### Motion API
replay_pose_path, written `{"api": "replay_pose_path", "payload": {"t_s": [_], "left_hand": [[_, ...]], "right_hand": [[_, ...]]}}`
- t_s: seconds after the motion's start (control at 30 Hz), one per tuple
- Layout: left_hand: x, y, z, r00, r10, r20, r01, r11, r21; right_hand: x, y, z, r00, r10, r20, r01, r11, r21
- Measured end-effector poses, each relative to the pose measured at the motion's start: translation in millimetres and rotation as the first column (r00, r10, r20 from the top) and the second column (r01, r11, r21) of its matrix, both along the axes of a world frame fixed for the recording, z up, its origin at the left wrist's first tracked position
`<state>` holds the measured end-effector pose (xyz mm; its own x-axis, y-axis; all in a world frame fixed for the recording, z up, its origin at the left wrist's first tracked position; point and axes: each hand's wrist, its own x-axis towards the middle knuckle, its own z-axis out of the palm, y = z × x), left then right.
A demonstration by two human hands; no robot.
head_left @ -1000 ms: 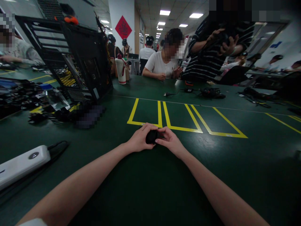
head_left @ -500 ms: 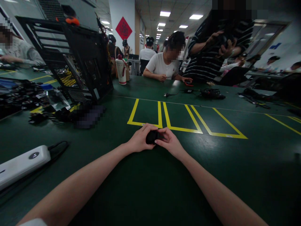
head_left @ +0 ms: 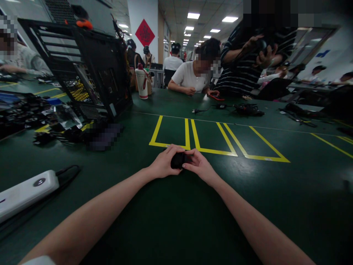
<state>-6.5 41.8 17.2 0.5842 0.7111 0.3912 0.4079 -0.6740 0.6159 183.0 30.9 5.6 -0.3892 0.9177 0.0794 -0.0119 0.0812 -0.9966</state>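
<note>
A small black object (head_left: 178, 160), dark and blocky, is between my two hands over the green table (head_left: 182, 217). Its exact kind cannot be made out. My left hand (head_left: 166, 162) curls round its left side, thumb below and fingers above. From the right, my right hand (head_left: 199, 165) closes on the object with thumb and fingers, which hide that end. Just beyond the hands lie yellow tape outlines (head_left: 217, 151) on the tabletop.
At the left, a white power bank (head_left: 30, 191) with a black cable lies near a black computer case (head_left: 102, 70), a plastic bottle (head_left: 64, 114) and dark clutter. A paper cup (head_left: 142, 84) and coiled cables (head_left: 249, 109) are farther back. Co-workers sit and stand across the table.
My hands and the black object stay almost in place. Across the table, the seated person's head turns slightly and the red-edged phone in their hand shifts.
</note>
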Motion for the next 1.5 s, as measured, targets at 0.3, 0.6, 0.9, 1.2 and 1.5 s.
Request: {"api": "replay_pose_path", "payload": {"t_s": [0.3,0.6,0.9,1.2,1.5], "left_hand": [[1.0,1.5,-3.0,1.0,0.013,-0.008,-0.013,0.999,0.049],[0.4,1.1,-2.3,1.0,0.012,-0.011,-0.012,1.0,0.018],[0.0,-0.1,1.7,1.0,-0.008,0.001,0.008,1.0,-0.007],[1.1,1.0,-1.5,1.0,0.012,0.0,-0.012,1.0,0.017],[1.0,0.7,-0.7,1.0,0.018,0.003,-0.018,1.0,-0.002]], "right_hand": [[-1.8,0.0,-0.6,0.997,-0.073,-0.009,0.074,0.992,0.1],[-1.7,-1.3,0.6,0.999,-0.028,-0.021,0.028,0.999,0.021],[-3.1,-2.1,-0.6,0.989,-0.141,0.05,0.131,0.976,0.176],[-3.7,-3.5,-3.9,0.998,-0.055,0.034,0.051,0.993,0.103],[-5.9,-6.1,-3.4,0.992,-0.113,0.047,0.104,0.98,0.172]]}}
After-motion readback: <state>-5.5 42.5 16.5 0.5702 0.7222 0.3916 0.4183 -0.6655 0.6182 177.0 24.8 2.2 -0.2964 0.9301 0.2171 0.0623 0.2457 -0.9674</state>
